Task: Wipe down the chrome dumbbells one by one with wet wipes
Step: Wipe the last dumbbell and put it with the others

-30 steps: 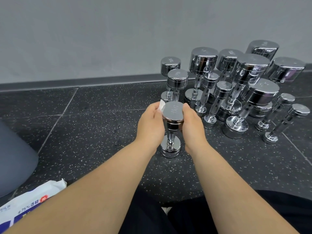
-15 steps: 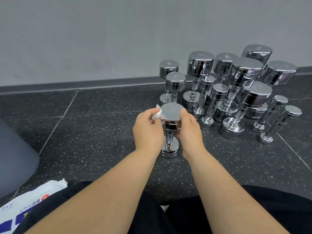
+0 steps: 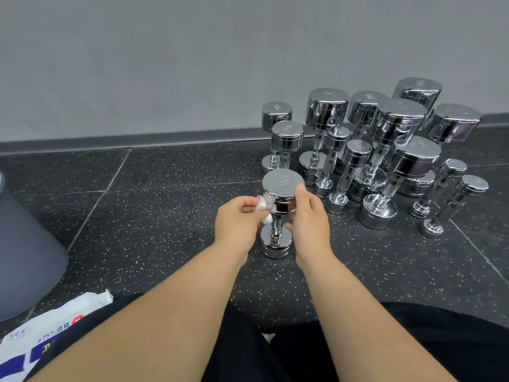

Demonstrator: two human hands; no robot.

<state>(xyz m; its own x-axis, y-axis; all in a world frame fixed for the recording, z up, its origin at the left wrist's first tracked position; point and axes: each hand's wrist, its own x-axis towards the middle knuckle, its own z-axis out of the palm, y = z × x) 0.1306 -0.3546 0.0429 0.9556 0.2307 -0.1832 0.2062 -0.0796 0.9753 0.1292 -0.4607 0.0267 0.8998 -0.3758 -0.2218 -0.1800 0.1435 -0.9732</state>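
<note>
Wipes first: the pack of wet wipes (image 3: 52,323) lies on the speckled floor (image 3: 137,216) at far left, close by the person's leg, probably so a fresh sheet is within reach. Next, the left hand (image 3: 237,219), forearm stretched straight ahead, pinches a crumpled white wipe (image 3: 264,206) between thumb and fingers and holds it against the side of the upper head of the small dumbbell (image 3: 282,188). That dumbbell stands upright on its lower head, apart from the rest, which I take as a way to expose its rim and handle. The right hand (image 3: 309,220) curls round the head's other side, thumb up at the rim, apparently steadying it. Further right the other dumbbells (image 3: 396,125) stand crowded together by the wall (image 3: 192,64)
</note>
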